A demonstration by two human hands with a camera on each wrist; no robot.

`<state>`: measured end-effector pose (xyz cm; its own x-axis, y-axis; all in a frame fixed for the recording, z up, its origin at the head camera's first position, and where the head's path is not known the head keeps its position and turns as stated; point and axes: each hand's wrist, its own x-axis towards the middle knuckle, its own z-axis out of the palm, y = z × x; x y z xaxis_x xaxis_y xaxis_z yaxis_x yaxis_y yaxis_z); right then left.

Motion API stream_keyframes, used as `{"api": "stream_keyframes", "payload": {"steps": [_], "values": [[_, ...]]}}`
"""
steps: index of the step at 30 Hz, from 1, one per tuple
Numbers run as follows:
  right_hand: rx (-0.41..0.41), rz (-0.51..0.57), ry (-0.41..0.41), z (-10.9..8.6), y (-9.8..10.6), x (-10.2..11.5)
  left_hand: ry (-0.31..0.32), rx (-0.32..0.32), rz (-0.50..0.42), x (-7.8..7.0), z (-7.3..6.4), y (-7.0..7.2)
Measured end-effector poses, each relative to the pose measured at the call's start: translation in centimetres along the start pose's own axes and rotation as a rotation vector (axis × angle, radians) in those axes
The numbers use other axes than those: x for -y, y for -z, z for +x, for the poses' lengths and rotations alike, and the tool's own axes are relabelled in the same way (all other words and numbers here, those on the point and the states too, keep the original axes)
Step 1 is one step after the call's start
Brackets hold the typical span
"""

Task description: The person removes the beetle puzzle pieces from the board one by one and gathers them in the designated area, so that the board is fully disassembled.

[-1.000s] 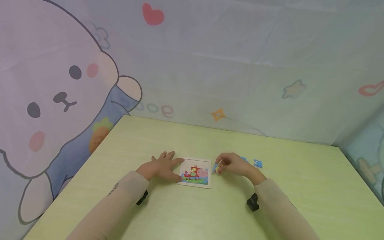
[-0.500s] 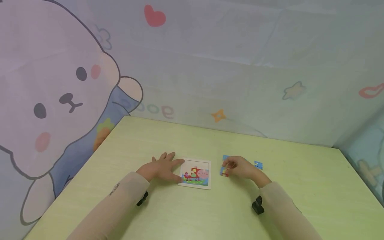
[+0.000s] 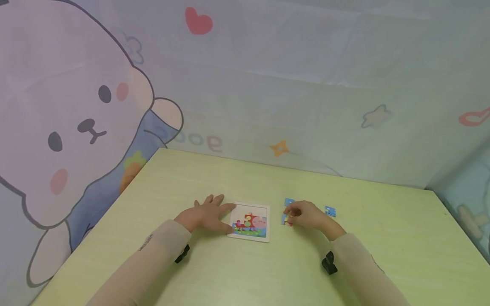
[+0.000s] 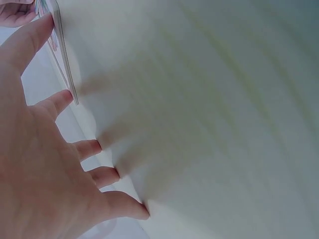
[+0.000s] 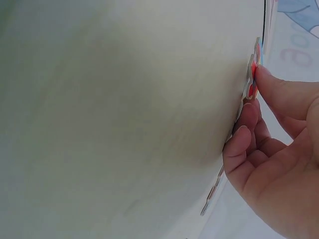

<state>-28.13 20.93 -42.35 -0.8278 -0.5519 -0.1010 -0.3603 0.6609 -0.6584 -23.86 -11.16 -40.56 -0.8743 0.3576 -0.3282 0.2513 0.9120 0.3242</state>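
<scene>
A smooth, yellow-green tabletop [image 3: 245, 272] carries a square puzzle tray [image 3: 268, 224], pale-rimmed, part-filled with interlocking picture pieces [image 3: 258, 222]. Touching the tray's left edge with thumb and forefinger, the left hand [image 3: 206, 213] spreads its fingers wide. Right of the tray, the right hand [image 3: 307, 215], fingers curled, pinches a thin, knobbed piece [image 3: 284, 219]. Farther right lies a blue piece [image 3: 330, 211]; behind the tray rises a creased, printed backdrop [image 3: 275, 76].

The puzzle tray [image 3: 268, 225] lies on the desk [image 3: 245, 272], joined pieces [image 3: 250, 225] in its near part. To its left is the left hand [image 3: 206, 215], fingers [image 3: 226, 207] touching the tray's left edge. Right of the tray, the right hand [image 3: 308, 216] pinches a held piece [image 3: 284, 219]; a rear piece [image 3: 289, 202] lies just behind, an outer piece [image 3: 330, 211] farther right. Behind the desk stands a backdrop [image 3: 306, 110]
</scene>
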Motion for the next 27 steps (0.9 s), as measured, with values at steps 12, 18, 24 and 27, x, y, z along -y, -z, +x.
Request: {"api": "stream_keyframes", "payload": {"steps": [12, 18, 24, 27], "values": [[-0.001, -0.037, -0.005, 0.0, 0.2, 0.1, 0.006, 0.007, -0.001, 0.0, 0.0, 0.0], [-0.012, 0.001, -0.016, 0.4, 0.5, 0.9, 0.007, 0.006, -0.002, 0.1, 0.1, -0.1], [-0.024, -0.005, 0.004, 1.3, 0.7, 2.4, 0.009, 0.006, 0.003, 0.2, 0.2, -0.1], [-0.026, -0.022, 0.034, 1.7, 0.6, 3.3, 0.009, 0.003, 0.0, 0.2, 0.2, 0.0]]}}
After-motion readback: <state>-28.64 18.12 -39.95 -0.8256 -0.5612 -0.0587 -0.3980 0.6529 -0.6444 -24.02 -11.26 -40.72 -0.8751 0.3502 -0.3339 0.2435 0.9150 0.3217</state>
